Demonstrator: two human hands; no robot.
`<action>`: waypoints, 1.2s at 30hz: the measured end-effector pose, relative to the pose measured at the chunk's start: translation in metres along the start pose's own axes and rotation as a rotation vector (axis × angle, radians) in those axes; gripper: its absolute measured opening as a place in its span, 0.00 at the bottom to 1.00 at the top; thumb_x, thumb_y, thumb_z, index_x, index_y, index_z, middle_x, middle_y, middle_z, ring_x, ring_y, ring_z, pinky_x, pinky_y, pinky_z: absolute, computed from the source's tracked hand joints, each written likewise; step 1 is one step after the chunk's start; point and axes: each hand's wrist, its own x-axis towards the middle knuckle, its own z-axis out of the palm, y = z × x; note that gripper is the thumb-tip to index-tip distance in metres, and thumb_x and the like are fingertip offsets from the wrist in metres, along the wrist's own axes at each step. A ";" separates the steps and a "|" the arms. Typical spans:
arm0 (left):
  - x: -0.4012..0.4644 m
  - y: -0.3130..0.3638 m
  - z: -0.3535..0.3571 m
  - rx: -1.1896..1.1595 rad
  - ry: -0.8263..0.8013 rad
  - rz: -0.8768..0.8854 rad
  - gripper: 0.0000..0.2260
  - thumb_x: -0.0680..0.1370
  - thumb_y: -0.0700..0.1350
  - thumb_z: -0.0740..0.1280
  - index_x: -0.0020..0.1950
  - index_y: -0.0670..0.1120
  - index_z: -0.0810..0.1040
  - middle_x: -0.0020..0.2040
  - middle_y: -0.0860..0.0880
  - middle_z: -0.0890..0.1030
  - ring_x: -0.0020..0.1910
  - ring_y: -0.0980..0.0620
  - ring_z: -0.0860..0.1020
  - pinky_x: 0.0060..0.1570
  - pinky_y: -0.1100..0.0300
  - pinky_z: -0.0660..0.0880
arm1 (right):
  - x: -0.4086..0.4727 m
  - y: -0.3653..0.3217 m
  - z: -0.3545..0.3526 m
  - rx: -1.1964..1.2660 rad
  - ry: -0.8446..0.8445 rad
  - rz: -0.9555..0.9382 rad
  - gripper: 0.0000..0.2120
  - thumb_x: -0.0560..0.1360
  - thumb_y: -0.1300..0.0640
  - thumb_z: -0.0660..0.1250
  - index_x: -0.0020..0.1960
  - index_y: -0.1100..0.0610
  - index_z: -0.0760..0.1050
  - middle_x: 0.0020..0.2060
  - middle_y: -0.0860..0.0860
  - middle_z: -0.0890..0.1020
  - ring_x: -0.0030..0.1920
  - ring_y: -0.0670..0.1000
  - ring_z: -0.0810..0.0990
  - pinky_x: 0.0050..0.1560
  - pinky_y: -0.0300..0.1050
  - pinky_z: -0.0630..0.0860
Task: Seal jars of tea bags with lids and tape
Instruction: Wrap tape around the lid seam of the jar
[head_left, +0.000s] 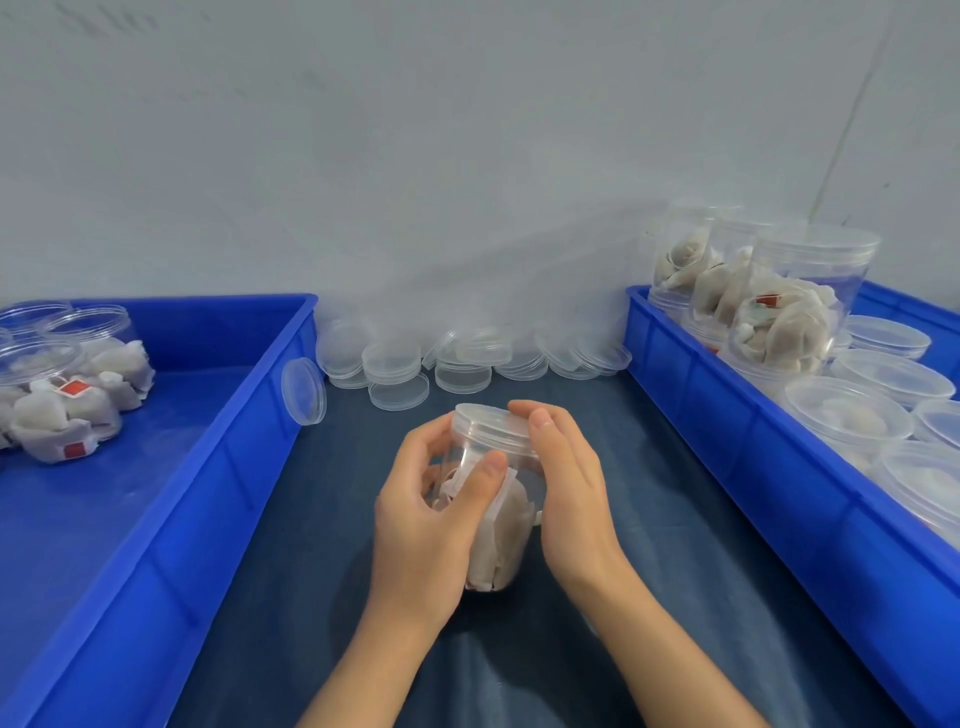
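— Plastic, is it, that jar (501, 525) in the middle?

— Clear, thin-walled and round, yes, standing on the dark blue cloth of the worktop (649, 571) at the centre of the view. Soft, papery tea bags (506, 540), off-white with brownish fill, are packed inside it.

— And the top?

— A shallow clear lid (485, 423) with a ribbed edge sits on the mouth; whether it is fully seated I cannot tell.

— What are the hands doing?

— The left hand (426, 535) wraps around the jar's body, thumb across the front. The right hand (569, 488) curls over the lid from three o'clock, fingers bent on its rim.

— What surrounds it?

— At twelve o'clock, a loose heap of spare lids (467, 358) lies against the grey wall (415, 156), some flat, some tipped. One lone lid (304, 391) leans on edge at ten o'clock against the left crate (218, 467), a glossy blue plastic bin holding open jars of tea bags (62, 395) with red tags. At two o'clock the right crate (753, 447), same blue plastic, holds capped jars (789, 312) stacked on their sides and upright ones (852, 415) in front.

— Anything blocking the jar?

— Only the two hands, covering both its flanks.
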 end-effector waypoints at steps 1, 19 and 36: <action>0.000 0.000 0.000 0.004 -0.001 -0.004 0.17 0.75 0.53 0.75 0.63 0.55 0.82 0.58 0.56 0.86 0.54 0.54 0.86 0.48 0.66 0.80 | 0.000 0.000 -0.001 0.004 0.001 0.008 0.17 0.79 0.41 0.60 0.58 0.48 0.81 0.52 0.47 0.86 0.56 0.50 0.84 0.60 0.50 0.79; 0.004 -0.002 -0.003 -0.023 -0.057 -0.041 0.16 0.81 0.54 0.66 0.65 0.48 0.82 0.56 0.51 0.87 0.58 0.52 0.85 0.55 0.63 0.79 | 0.004 -0.007 -0.005 -0.080 -0.112 0.032 0.22 0.75 0.30 0.61 0.58 0.43 0.81 0.54 0.42 0.85 0.57 0.43 0.83 0.58 0.41 0.75; 0.004 -0.002 -0.005 0.183 -0.127 -0.068 0.20 0.82 0.64 0.56 0.68 0.60 0.77 0.61 0.59 0.85 0.63 0.57 0.82 0.66 0.46 0.76 | 0.001 -0.008 -0.007 -0.175 -0.152 0.037 0.21 0.71 0.29 0.66 0.59 0.39 0.78 0.51 0.43 0.85 0.50 0.44 0.83 0.46 0.35 0.78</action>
